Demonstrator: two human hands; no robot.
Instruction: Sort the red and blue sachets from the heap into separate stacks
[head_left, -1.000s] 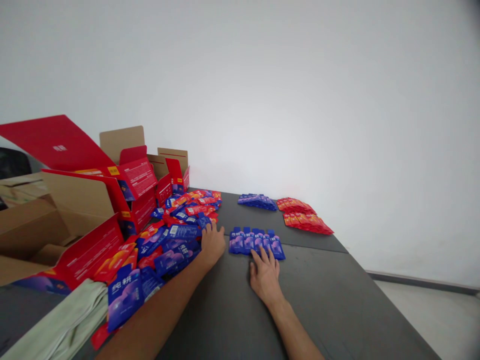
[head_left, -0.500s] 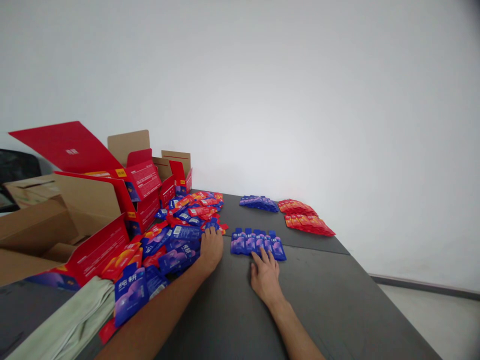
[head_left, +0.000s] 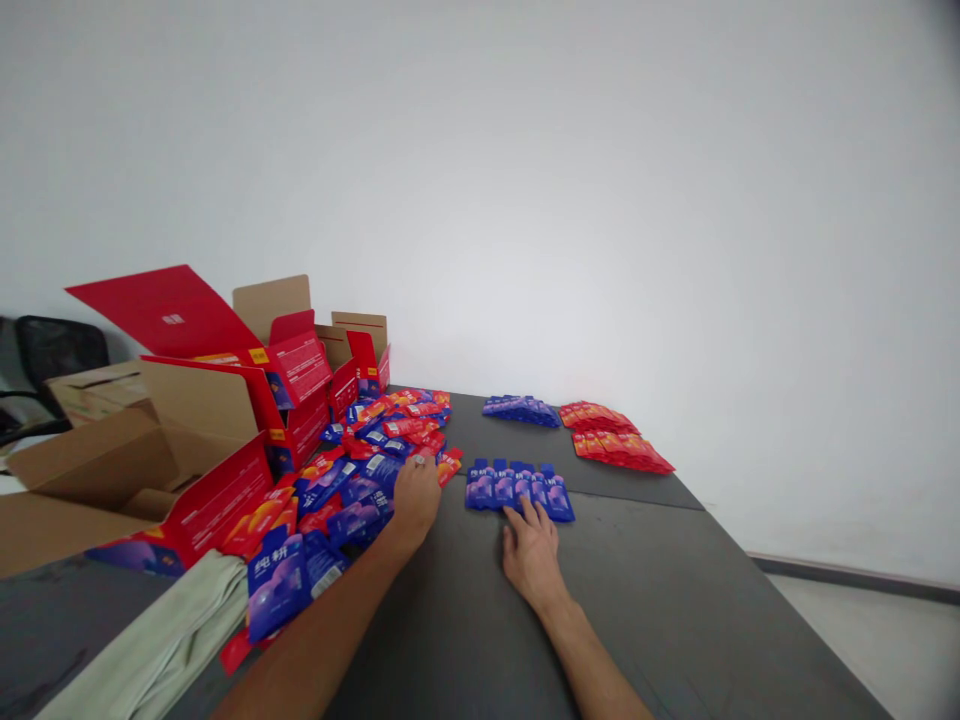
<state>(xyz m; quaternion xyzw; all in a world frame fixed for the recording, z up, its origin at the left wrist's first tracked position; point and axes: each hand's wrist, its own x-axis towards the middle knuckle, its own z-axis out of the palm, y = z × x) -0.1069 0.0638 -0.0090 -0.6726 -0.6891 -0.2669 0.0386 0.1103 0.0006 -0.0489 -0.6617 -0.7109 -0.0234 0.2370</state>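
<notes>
My left hand (head_left: pixel 417 495) is at the right edge of a loose pile of blue and red sachets (head_left: pixel 360 510). Its fingers are curled together on something I cannot make out at the pile's edge. My right hand (head_left: pixel 532 552) rests on the dark table with its fingers apart, the fingertips touching the lower edge of a row of overlapping blue sachets (head_left: pixel 480 486). Those sachets lie face up, side by side. Behind them are a stack of blue sachets (head_left: pixel 521 409) and two stacks of red sachets (head_left: pixel 621 450).
Open red cardboard boxes (head_left: pixel 217 515) stand along the left side. A pale green cloth (head_left: pixel 161 640) lies at the front left of the table (head_left: pixel 660 600). A black chair (head_left: pixel 60 350) is beyond the boxes, and a white wall rises behind the table.
My left hand has closed more at the pile's edge, and sachets there have shifted. The view has turned slightly left, showing more of the chair. My right hand stays by the row.
</notes>
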